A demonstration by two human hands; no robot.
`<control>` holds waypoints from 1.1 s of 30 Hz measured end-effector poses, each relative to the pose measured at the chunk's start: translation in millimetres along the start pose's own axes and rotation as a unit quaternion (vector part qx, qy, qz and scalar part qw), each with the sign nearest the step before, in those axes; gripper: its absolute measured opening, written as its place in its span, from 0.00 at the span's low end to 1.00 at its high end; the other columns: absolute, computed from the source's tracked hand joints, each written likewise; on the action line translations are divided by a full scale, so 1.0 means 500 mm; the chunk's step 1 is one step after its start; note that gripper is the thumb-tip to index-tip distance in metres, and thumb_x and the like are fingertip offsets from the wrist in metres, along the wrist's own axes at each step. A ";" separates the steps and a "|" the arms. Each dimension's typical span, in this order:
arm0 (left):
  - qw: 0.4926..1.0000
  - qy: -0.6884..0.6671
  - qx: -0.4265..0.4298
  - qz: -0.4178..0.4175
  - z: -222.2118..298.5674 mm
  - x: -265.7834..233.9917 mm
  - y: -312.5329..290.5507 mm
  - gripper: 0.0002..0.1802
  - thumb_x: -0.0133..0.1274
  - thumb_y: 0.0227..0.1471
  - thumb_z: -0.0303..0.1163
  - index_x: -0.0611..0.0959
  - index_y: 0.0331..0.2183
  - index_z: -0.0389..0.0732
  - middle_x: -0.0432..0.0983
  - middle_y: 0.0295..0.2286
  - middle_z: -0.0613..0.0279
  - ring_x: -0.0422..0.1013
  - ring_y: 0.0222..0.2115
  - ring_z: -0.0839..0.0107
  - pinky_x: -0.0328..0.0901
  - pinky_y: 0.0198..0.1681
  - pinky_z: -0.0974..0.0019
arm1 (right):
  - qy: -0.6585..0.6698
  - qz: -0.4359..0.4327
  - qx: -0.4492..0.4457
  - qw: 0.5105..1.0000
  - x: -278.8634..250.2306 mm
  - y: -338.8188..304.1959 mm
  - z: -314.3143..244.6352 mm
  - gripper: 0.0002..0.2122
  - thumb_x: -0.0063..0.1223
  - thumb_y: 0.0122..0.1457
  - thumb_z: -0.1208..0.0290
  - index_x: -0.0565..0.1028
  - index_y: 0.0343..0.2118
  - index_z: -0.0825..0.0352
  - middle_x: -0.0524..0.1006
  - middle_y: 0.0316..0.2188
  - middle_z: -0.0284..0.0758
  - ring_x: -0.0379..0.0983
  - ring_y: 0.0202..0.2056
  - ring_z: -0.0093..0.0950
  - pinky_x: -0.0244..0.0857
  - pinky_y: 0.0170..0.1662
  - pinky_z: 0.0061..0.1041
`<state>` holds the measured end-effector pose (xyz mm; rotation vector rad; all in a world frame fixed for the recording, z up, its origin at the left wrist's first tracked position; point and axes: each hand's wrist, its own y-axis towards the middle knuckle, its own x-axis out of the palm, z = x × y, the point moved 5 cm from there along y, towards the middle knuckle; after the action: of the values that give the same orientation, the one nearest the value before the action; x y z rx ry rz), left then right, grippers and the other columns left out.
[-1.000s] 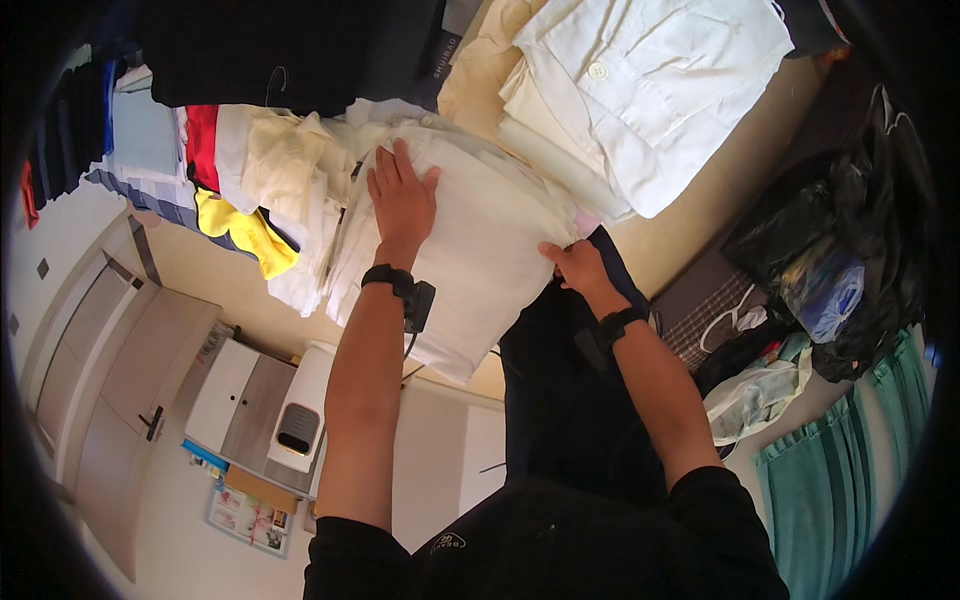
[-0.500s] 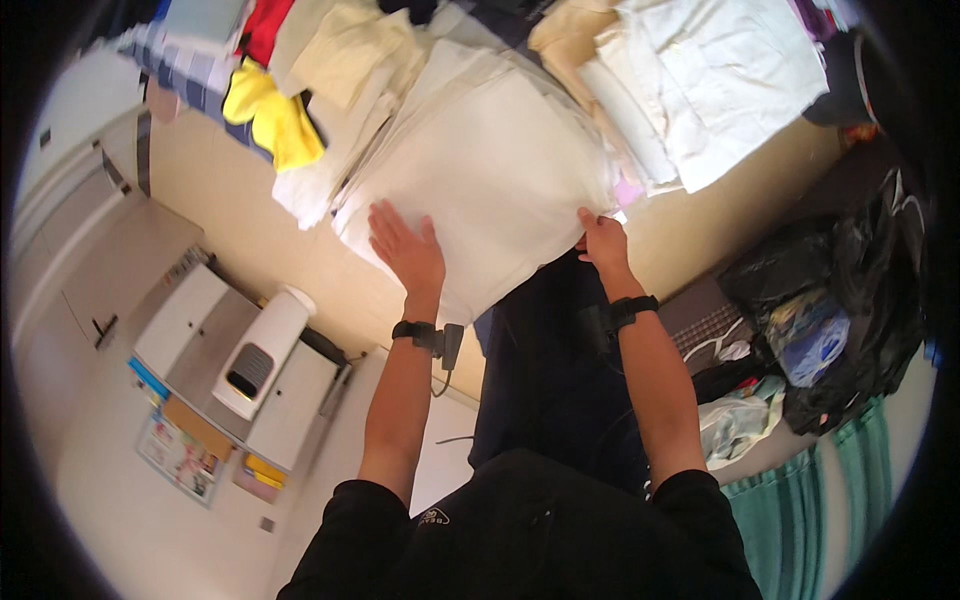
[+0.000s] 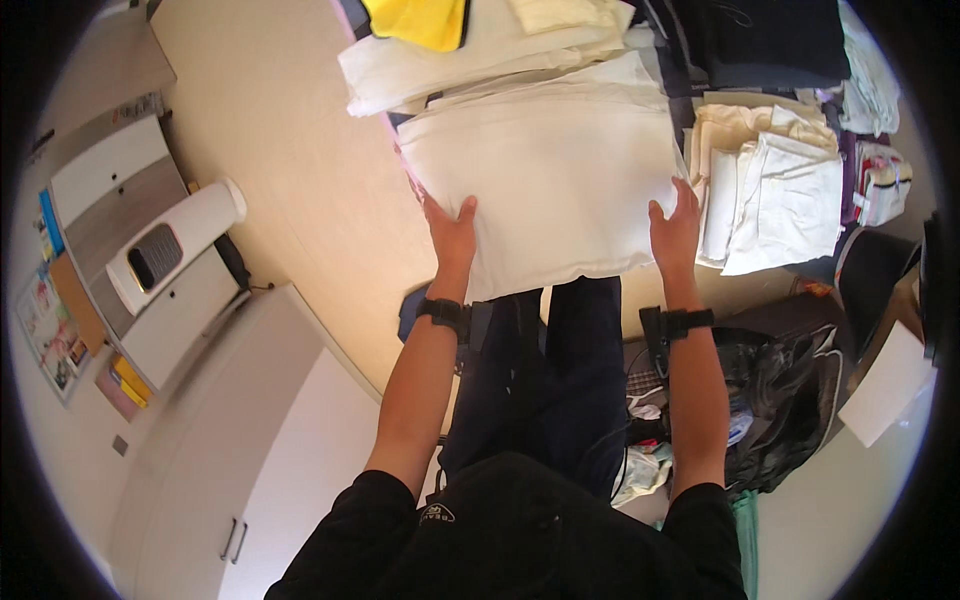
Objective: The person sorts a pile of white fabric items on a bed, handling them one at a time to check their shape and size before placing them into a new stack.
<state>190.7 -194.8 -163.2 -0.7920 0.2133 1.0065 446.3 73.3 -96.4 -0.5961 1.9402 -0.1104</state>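
Warm light falls across a pale beige floor point(image 3: 290, 170). White cabinets point(image 3: 230, 440) line the left side, a white cylindrical appliance point(image 3: 175, 245) lying nearby. Black bags point(image 3: 790, 400) sit at right, beside a teal curtain point(image 3: 745, 540).

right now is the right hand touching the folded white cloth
Touching. The head view shows the right hand lying flat on the near right corner of the folded white cloth, fingers spread over its surface.

Table point(image 3: 690, 300), mostly covered w/ folded cream cloth point(image 3: 550, 190), white garment stacks point(image 3: 770, 200), dark folded clothes point(image 3: 770, 40).
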 end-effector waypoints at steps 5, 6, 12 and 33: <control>0.990 0.141 -0.013 0.007 -0.008 0.017 0.027 0.51 0.60 0.49 0.36 0.46 0.62 0.30 0.50 0.59 0.36 0.50 0.60 0.48 0.47 0.63 0.56 | -0.018 -0.101 0.005 0.995 0.105 0.061 0.054 0.37 0.55 0.51 0.68 0.51 0.63 0.71 0.57 0.60 0.54 0.53 0.61 0.50 0.51 0.63 0.41; 0.991 0.131 -0.012 0.002 -0.005 0.014 0.028 0.51 0.60 0.49 0.36 0.46 0.62 0.30 0.50 0.59 0.36 0.50 0.60 0.48 0.47 0.63 0.56 | -0.085 -0.106 0.039 0.990 0.109 0.057 0.048 0.37 0.54 0.51 0.66 0.50 0.63 0.72 0.56 0.61 0.54 0.53 0.61 0.49 0.50 0.63 0.41; 0.988 0.141 -0.057 -0.032 -0.029 0.002 0.054 0.53 0.64 0.43 0.46 0.55 0.59 0.27 0.56 0.57 0.34 0.55 0.58 0.43 0.53 0.60 0.49 | -0.044 -0.115 -0.009 0.992 0.029 -0.036 -0.009 0.28 0.54 0.54 0.66 0.62 0.56 0.74 0.62 0.58 0.54 0.56 0.60 0.46 0.50 0.63 0.38; 0.944 0.253 0.210 -0.024 0.258 -0.046 -0.174 0.11 0.46 0.50 0.31 0.80 0.24 0.35 0.77 0.24 0.43 0.73 0.27 0.45 0.67 0.32 0.50 | 0.335 -0.091 0.433 0.832 -0.270 -0.774 0.501 0.07 0.49 0.55 0.72 0.75 0.33 0.69 0.76 0.23 0.34 0.74 0.23 0.25 0.68 0.26 0.24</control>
<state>225.4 -147.8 -17.3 -0.6432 0.8225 0.6594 847.3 -155.8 35.6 -0.1026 2.1789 -1.4051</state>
